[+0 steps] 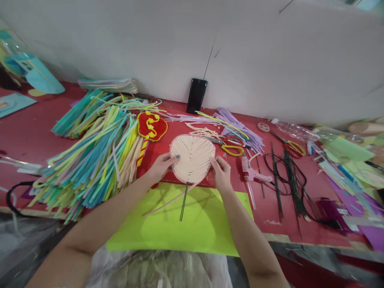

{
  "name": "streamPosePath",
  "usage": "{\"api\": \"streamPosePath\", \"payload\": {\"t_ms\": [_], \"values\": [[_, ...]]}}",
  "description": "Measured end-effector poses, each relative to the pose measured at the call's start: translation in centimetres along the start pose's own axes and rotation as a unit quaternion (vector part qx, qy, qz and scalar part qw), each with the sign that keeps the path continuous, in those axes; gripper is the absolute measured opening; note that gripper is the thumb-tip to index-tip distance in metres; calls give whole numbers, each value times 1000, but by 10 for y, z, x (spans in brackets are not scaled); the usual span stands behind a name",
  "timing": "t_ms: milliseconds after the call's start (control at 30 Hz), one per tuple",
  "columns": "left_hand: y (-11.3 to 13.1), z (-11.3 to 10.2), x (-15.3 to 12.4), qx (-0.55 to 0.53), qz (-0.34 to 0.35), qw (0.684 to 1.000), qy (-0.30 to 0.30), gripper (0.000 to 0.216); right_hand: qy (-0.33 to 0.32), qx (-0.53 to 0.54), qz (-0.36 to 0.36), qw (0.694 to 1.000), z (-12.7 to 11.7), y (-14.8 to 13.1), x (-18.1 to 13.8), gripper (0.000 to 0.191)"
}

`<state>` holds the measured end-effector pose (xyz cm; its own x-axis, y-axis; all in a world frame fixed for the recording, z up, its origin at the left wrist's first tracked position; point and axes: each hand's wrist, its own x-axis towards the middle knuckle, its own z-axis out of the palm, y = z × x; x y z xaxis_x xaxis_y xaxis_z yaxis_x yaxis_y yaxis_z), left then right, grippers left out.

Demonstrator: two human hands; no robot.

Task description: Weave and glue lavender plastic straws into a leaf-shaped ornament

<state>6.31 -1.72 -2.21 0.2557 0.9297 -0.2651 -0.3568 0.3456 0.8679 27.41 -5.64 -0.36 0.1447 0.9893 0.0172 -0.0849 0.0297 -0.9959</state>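
Observation:
Between my two hands is a cream fan-shaped piece (192,160) made of pipe cleaners laid in a leaf pattern, with a pink edging. Its left edge is pinched by my left hand (163,165), thumb on the front. My right hand (221,171) grips the opposite edge between thumb and fingers. From the bottom hang two dark green wire stems (184,204) and a loose pink pipe cleaner end (162,207). A yellow-green sheet (195,228) lies under the piece, along the table's front edge.
A big heap of coloured pipe cleaners (93,156) and a red-and-yellow fan (152,126) lie left. A black phone (197,96) leans on the wall. Yellow-handled scissors (232,150), a pink glue gun (252,174), its black cord and green wires (290,180) lie right.

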Motion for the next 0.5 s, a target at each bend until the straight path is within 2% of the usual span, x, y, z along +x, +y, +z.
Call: {"api": "streamPosePath", "payload": {"t_ms": [167,367,500], "values": [[0,0,0,0,4,1000,5,41,4,-22,-12,1000,1,-1,0,41],[1,0,1,0,8,1000,18,44,-26,42,26,998,4,4,2,46],[1,1,-1,2,8,1000,21,45,-24,24,29,999,3,4,2,45]]}}
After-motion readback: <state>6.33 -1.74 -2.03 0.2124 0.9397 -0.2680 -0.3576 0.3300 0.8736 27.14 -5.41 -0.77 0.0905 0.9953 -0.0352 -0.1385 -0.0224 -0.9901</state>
